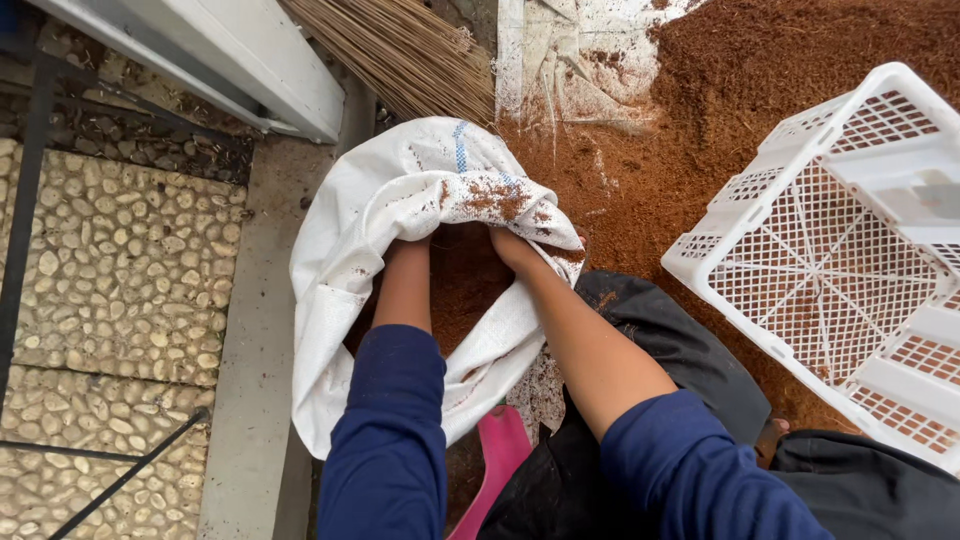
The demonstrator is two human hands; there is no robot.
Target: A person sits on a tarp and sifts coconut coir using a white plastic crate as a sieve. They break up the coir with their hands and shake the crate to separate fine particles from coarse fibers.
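White woven sack (400,200), dusted with reddish-brown coir, is seen from the head camera lying open on the ground beside a pebbled floor (110,280). Both forearms are plunged into its mouth; the left hand (405,243) and right hand (505,240) are hidden by the folded cloth, so the fingers' state cannot be told. A white plastic crate (850,250) is tilted on the coir heap (720,90) at right.

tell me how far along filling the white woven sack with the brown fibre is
Done: brown fibre already lies inside the white woven sack. In hand: both forearms reach into its open mouth, the left hand and right hand hidden by the fabric. Left: a large reddish-brown fibre heap on the ground beside the white plastic lattice crate.
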